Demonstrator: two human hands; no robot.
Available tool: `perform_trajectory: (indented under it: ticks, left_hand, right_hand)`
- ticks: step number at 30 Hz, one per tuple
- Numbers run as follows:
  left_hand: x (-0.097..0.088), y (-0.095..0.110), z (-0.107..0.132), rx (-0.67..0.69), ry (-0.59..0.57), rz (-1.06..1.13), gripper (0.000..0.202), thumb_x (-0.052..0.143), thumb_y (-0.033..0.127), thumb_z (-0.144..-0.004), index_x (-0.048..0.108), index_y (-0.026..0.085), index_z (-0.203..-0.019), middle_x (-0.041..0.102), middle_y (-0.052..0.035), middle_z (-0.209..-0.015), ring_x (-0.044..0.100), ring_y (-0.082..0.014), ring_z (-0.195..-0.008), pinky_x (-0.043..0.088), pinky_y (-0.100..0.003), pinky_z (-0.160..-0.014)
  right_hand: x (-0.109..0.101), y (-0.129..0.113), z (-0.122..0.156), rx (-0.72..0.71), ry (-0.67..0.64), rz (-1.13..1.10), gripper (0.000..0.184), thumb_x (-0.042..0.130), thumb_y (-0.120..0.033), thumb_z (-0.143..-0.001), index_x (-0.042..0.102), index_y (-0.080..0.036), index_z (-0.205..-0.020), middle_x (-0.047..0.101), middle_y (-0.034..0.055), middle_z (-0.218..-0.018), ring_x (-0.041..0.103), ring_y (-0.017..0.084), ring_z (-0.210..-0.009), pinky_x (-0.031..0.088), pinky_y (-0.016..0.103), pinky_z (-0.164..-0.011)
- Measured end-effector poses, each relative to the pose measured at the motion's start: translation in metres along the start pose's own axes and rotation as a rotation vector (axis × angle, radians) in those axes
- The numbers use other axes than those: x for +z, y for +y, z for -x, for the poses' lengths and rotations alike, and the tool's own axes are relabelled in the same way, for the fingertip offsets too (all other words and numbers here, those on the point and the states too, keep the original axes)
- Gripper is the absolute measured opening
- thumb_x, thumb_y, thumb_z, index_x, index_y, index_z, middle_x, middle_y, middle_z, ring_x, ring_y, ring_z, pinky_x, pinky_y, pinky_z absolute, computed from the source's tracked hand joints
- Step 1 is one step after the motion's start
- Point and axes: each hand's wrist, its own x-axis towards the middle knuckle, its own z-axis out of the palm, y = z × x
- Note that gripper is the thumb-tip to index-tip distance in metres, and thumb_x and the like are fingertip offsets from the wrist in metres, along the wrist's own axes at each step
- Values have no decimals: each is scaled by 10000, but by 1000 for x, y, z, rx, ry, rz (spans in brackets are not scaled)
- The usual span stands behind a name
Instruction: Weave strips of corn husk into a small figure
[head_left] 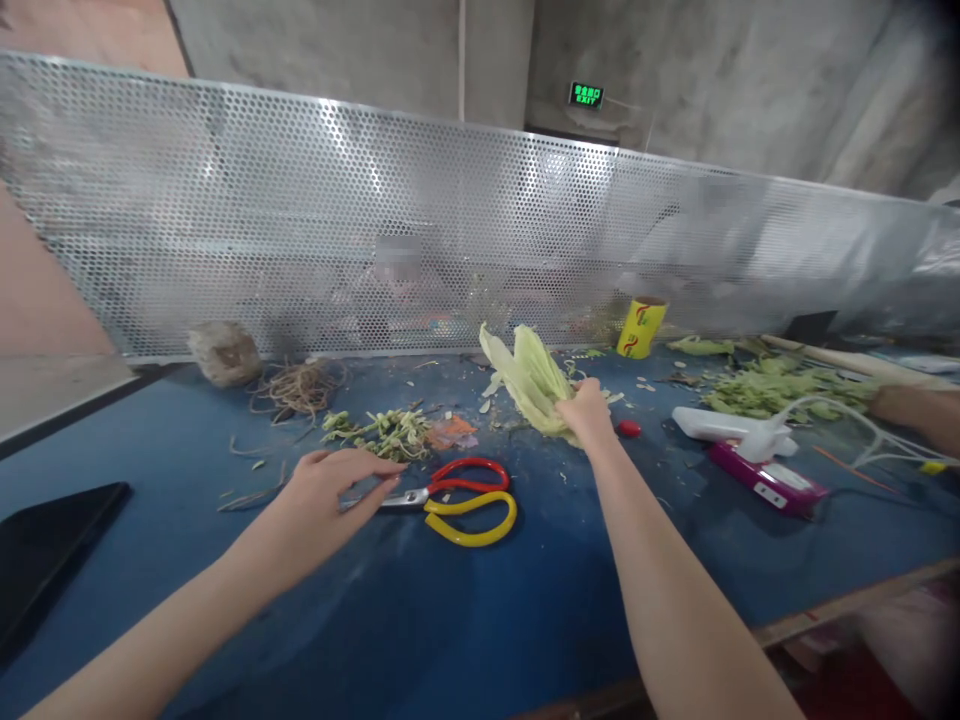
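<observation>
My right hand (pixel 586 408) is closed around the base of a bunch of pale green leaves (pixel 529 380), which look like cabbage or lettuce. The leaf tips point away and to the left, just above the blue table. My left hand (pixel 330 505) hovers over the blades of a pair of scissors (pixel 471 518), thumb and forefinger slightly apart with nothing visible between them. One scissor handle is red and the other yellow; the hand partly hides the blades. Beyond my left hand lies a small heap of green stems (pixel 386 432) beside an orange scrap (pixel 450 432).
A perforated metal screen (pixel 300 220) runs along the table's back. Twine (pixel 296 388) and a brownish lump (pixel 223 352) lie left, near a black flat object (pixel 56 550). Rightward are a yellow roll (pixel 641 328), purple power strip (pixel 769 480), leaf pile (pixel 776 385) and another person's arm (pixel 919 415).
</observation>
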Motion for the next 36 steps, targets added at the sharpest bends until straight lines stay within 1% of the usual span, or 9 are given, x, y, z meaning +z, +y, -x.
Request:
perform_trajectory:
  ticks: [8,10,12,16,22,27,31,33,36]
  left_hand:
    - [7,4,5,43,235,222,199,486,303,-798,607,220,-932,677,-28,-925,605,-188,-880,447,-305,-812]
    - [5,9,7,35,323,283,227,523,302,-782,578,207,-981,654,-41,-948,590,-185,-889,454,-298,-804]
    - [5,13,8,20,389,315,313,557,305,-763,537,197,-1055,620,-62,-974,565,-192,-905,453,-315,-797]
    - [9,10,9,-54,439,487,296,582,287,-745,488,193,-1009,568,-68,-968,558,-182,-869,458,-326,-745]
    - [18,-3,5,-177,615,737,375,629,253,-696,352,224,-946,535,4,-799,555,-155,-761,432,-278,-632]
    - [15,-2,6,-188,432,675,219,558,262,-748,482,191,-941,596,-42,-879,573,-177,-787,455,-300,-638]
    - [5,5,11,-206,496,447,106,544,267,-751,583,191,-814,633,-44,-853,580,-205,-817,458,-365,-747]
    - [-1,9,15,-86,510,405,89,533,264,-761,608,217,-770,643,-36,-874,569,-210,-897,431,-373,-836]
    - [-6,15,20,137,353,571,126,501,289,-779,614,235,-801,665,-41,-904,581,-207,-933,440,-341,-857]
  right_hand:
    - [-17,-47,53,-258,93,-232,314,452,-206,-667,442,-191,-980,594,97,-922,573,240,-832,449,321,-693]
    - [-11,-57,72,-446,24,-301,293,455,-183,-650,462,-182,-942,589,90,-864,567,240,-811,444,328,-690]
    - [-4,-63,89,-530,-80,-276,268,465,-187,-634,481,-186,-902,575,79,-832,563,236,-761,443,334,-649]
    - [8,-67,112,-563,-191,-225,242,460,-179,-625,482,-207,-864,558,50,-824,553,215,-725,441,329,-620]
    - [18,-66,126,-621,-274,-200,221,459,-161,-646,450,-200,-864,538,52,-838,541,190,-724,439,312,-633]
    - [20,-68,132,-646,-252,-243,217,474,-199,-692,445,-196,-907,528,63,-881,548,196,-772,439,315,-662]
    - [18,-69,135,-588,-276,-284,224,452,-368,-772,465,-185,-899,547,81,-879,556,219,-795,443,340,-672]
    - [18,-69,135,-529,-319,-330,282,410,-436,-802,475,-182,-906,562,87,-876,561,222,-793,445,340,-664]
    - [18,-69,134,-499,-352,-407,324,364,-477,-826,475,-185,-914,573,80,-850,560,216,-788,440,327,-653]
